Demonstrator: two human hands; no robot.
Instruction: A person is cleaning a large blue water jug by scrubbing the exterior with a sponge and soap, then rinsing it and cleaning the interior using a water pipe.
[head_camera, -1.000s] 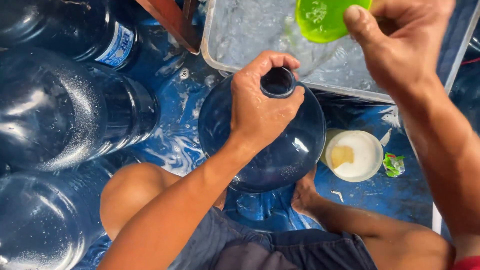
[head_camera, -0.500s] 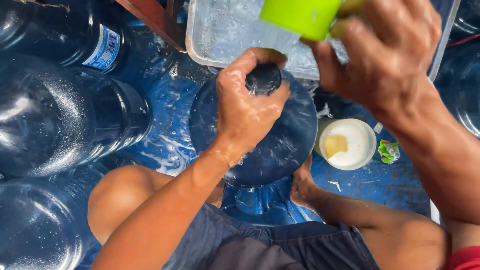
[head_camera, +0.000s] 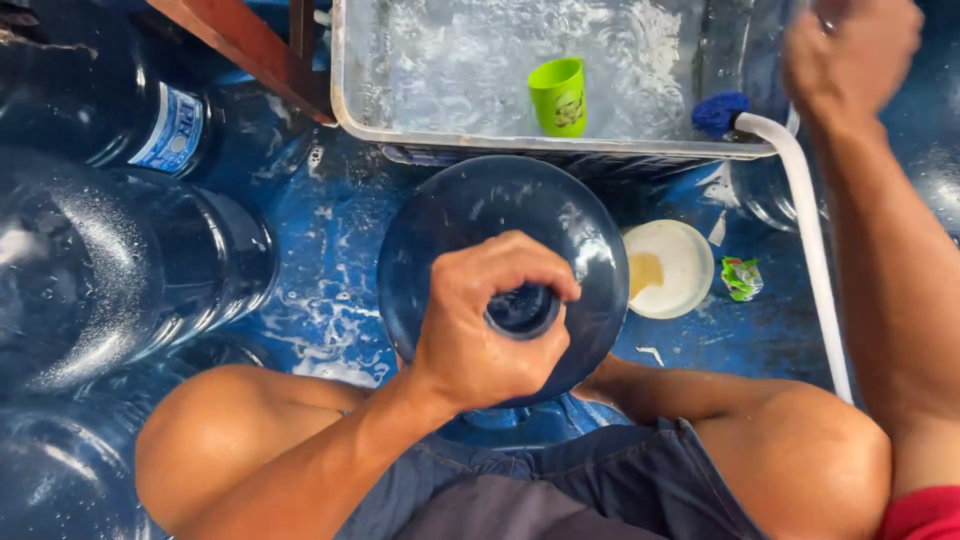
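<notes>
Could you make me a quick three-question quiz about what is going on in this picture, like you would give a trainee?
1. True or false: the left hand grips the neck of the big blue bottle.
2. Where is the green cup? A) in the right hand B) in the clear water tub C) on the white lid
3. What lies draped over the tub's edge, near the right hand?

Key: 1 true; 2 B; 3 the white hose.

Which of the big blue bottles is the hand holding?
The upright big blue bottle in the middle; the left hand grips its neck. The other bottles lie untouched at the left.
</notes>
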